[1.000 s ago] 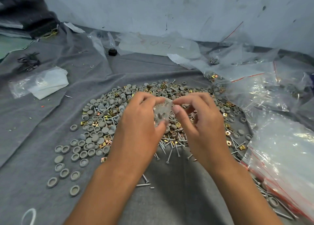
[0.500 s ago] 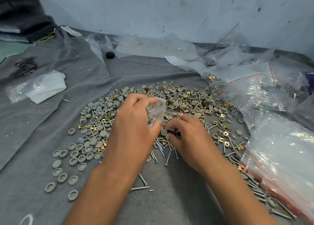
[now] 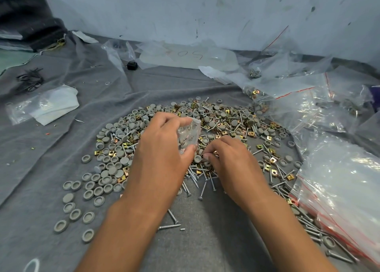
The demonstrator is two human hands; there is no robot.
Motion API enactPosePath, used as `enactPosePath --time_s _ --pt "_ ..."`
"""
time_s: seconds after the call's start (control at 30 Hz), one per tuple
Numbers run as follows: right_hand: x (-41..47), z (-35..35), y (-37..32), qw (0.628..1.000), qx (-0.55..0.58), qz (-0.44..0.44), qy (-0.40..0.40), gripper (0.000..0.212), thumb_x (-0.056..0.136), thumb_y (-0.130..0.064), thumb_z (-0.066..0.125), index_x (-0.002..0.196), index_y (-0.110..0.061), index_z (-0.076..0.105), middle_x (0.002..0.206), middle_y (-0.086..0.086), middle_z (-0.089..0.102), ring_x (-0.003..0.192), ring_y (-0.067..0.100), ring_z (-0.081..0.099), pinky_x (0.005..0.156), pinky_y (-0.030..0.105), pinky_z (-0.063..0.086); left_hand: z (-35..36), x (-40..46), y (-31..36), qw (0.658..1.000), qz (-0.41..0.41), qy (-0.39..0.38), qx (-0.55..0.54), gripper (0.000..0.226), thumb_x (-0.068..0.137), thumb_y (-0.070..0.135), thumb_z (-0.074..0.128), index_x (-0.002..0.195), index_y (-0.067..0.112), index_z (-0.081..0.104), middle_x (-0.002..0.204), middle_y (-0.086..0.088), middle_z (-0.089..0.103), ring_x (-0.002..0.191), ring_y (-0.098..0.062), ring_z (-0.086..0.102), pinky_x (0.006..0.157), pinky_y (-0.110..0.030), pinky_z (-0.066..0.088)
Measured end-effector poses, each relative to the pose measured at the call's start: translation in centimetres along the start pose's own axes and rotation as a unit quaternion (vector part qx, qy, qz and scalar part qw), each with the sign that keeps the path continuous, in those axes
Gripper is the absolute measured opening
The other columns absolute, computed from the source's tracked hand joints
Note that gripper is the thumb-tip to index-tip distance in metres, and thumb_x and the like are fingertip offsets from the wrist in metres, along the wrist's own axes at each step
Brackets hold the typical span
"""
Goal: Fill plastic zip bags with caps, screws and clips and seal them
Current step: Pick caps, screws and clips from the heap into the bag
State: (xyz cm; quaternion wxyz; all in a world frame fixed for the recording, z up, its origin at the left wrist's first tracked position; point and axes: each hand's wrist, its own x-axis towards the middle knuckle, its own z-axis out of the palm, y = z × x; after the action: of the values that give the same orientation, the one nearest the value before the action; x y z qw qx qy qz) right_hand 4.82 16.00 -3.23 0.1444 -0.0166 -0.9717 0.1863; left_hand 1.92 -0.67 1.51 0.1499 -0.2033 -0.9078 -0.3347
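Both forearms bare; no sleeves or gloves.

Worn on the head, looking forward and steeply down, close over both forearms and the grey cloth (image 3: 205, 241), taking in the pale wall (image 3: 205, 10) at the far edge; single view only

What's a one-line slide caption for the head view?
Left hand holds a small zip bag while right hand picks from the pile of parts.
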Motion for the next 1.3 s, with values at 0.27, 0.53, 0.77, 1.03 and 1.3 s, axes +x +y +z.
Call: enactPosePath --time_s 0.27,0.53,0.77,1.03,1.3 --pt "0.4 0.4 0.5 0.996 0.083 0.022 0.037 0.004 0.103 -0.024 0.055 0.103 -0.025 0.059 0.094 -0.012 0.058 0.084 0.008 0.052 0.070 0.028 0.044 0.0 -0.1 0.0 1.000 -0.002 -0.006 -0.001 0.052 0.082 0.028 0.079 0.131 0.032 0.060 0.111 0.019 0.050 0.089 0.004 0.047 0.077 0.000 0.036" --pt "0.1 0.1 1.2 0.997 0.075 0.017 0.015 0.016 0.101 -0.012 0.058 0.105 -0.027 0.061 0.101 -0.013 0.055 0.088 0.007 0.054 0.073 0.018 0.041 0.0 0.0 0.0 1.000 -0.004 -0.007 0.000 0.053 0.082 0.027 0.080 0.130 0.034 0.060 0.110 0.021 0.048 0.093 0.013 0.048 0.076 0.003 0.036" --pt "-0.2 0.5 -0.2 0.998 0.055 -0.023 -0.018 0.018 0.093 -0.029 0.071 0.111 -0.026 0.069 0.111 -0.009 0.056 0.106 0.013 0.052 0.089 0.029 0.047 0.2 -0.1 0.0 1.000 0.001 -0.015 0.006 0.054 0.081 0.028 0.081 0.131 0.035 0.059 0.112 0.021 0.048 0.089 0.003 0.049 0.076 -0.001 0.037" --pt "0.7 0.0 -0.3 0.993 0.068 0.001 0.095 0.015 0.095 -0.031 0.064 0.110 -0.028 0.067 0.107 -0.013 0.059 0.106 0.008 0.047 0.084 0.025 0.037 0.2 -0.1 -0.1 1.000 0.001 -0.011 0.002 0.055 0.079 0.029 0.082 0.129 0.035 0.061 0.111 0.021 0.049 0.089 0.002 0.049 0.074 -0.002 0.037" --pt "0.1 0.0 -0.3 0.999 0.030 -0.017 -0.010 0.009 0.096 -0.036 0.067 0.105 -0.032 0.066 0.107 -0.013 0.056 0.104 0.009 0.044 0.087 0.031 0.041 0.3 -0.1 -0.1 1.000 0.010 -0.016 0.006 0.055 0.077 0.028 0.084 0.127 0.035 0.062 0.110 0.022 0.048 0.092 0.004 0.047 0.078 -0.006 0.038"
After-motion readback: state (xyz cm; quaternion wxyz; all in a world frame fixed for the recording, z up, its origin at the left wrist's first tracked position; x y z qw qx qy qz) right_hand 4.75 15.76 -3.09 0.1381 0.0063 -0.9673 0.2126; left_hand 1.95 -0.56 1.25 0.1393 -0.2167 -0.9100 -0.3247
